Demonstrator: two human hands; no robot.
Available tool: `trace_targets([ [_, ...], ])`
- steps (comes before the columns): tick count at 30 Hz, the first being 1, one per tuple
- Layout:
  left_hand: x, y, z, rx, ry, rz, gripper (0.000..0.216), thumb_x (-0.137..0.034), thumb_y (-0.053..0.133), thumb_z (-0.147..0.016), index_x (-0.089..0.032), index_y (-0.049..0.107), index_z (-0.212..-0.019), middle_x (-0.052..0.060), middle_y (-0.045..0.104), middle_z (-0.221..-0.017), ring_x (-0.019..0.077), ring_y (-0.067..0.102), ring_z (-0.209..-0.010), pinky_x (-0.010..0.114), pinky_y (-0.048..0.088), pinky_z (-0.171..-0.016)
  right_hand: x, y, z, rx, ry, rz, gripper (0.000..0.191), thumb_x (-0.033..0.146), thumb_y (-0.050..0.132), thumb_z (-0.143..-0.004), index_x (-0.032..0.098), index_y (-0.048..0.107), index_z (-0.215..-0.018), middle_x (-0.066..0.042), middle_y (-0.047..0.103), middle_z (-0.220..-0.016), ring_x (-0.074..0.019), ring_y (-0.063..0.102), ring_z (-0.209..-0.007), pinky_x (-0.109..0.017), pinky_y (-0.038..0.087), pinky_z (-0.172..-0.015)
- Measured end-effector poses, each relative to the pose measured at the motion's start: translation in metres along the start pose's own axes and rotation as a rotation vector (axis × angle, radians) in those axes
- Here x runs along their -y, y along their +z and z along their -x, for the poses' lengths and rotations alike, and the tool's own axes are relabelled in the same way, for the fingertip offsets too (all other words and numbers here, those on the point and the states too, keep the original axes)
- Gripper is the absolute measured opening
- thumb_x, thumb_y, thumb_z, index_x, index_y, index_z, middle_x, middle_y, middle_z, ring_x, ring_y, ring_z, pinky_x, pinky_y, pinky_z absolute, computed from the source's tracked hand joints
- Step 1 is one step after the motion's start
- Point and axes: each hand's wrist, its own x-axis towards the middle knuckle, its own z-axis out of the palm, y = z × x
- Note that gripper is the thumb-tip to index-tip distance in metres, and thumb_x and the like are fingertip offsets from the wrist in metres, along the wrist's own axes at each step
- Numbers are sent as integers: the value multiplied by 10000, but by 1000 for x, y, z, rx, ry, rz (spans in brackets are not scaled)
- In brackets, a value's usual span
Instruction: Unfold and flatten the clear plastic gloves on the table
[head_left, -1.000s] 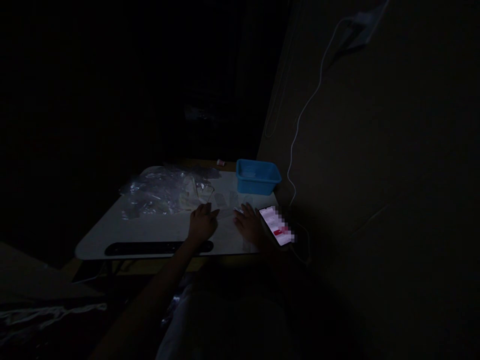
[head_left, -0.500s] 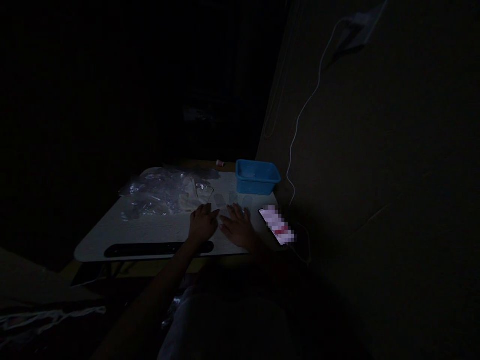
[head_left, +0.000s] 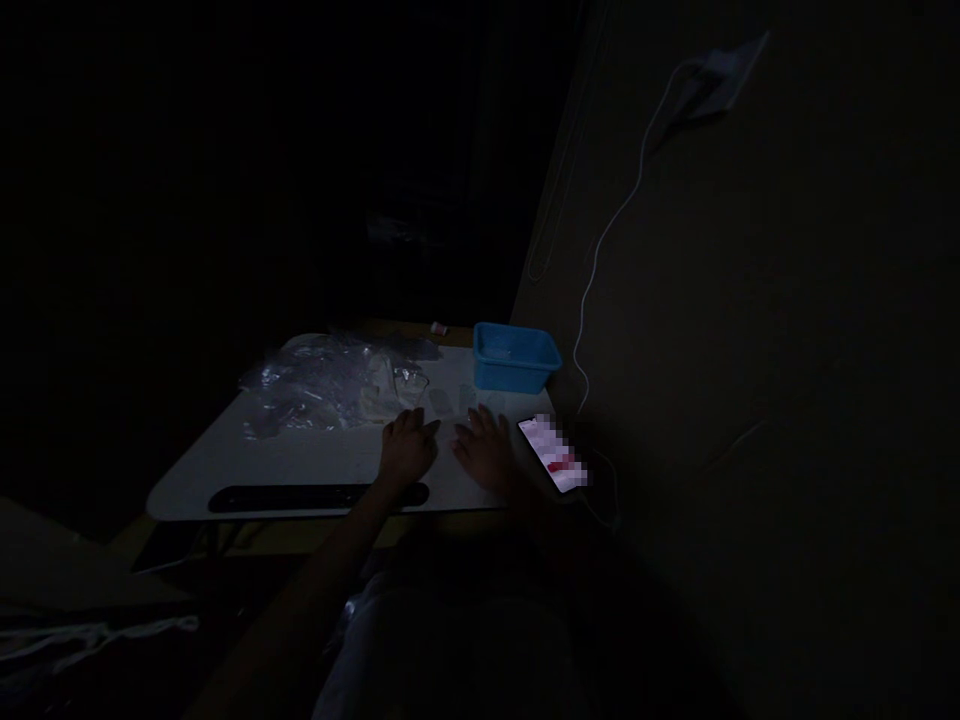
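In dim light my left hand [head_left: 407,447] rests on a white folding table [head_left: 300,465], palm down, fingers apart. To its right my right hand [head_left: 484,452] lies over the tabletop with its fingers spread. Just beyond them are faint greyish, film-like patches [head_left: 440,402], too dark to name. Whether either hand presses something thin on the table, I cannot tell. Left of and beyond my left hand lies a crumpled heap of clear plastic bags [head_left: 315,385], with a whitish bundle [head_left: 382,390] at its right end.
A blue plastic basket [head_left: 517,376] stands at the table's far right corner. Near the right edge lies a phone [head_left: 553,453] with a lit screen. A white cable [head_left: 596,260] hangs from a wall socket [head_left: 724,75]. A dark slot [head_left: 300,497] runs along the table's front.
My right hand has shifted slightly right, widening the gap to my left hand. The left hand stays almost in place.
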Motion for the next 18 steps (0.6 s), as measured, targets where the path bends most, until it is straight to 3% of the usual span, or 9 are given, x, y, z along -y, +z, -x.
trace_targets([
  [5, 1, 1, 1, 11, 3, -12, 394, -255, 431, -759, -279, 563, -1129, 89, 455, -1271, 285, 366, -1172, 437, 331, -891, 17, 0, -3, -2, -48, -12, 416, 448, 259, -888, 274, 481, -1194, -74, 336, -1382, -259, 191, -1300, -526, 161, -990],
  [14, 1, 2, 1, -17, 8, -31, 398, -237, 392, -771, -289, 557, -1130, 78, 467, -1251, 269, 383, -1154, 425, 339, -881, -17, 0, -1, 36, 66, 12, 410, 418, 291, -889, 223, 535, -1155, -111, 390, -1345, -286, 207, -1293, -545, 145, -992],
  [18, 0, 2, 1, -15, 11, -35, 393, -239, 391, -776, -279, 561, -1127, 91, 472, -1244, 276, 386, -1148, 430, 344, -871, -12, 0, -2, 36, 69, 8, 427, 423, 280, -890, 211, 517, -1175, -126, 375, -1351, -289, 196, -1296, -546, 146, -991],
])
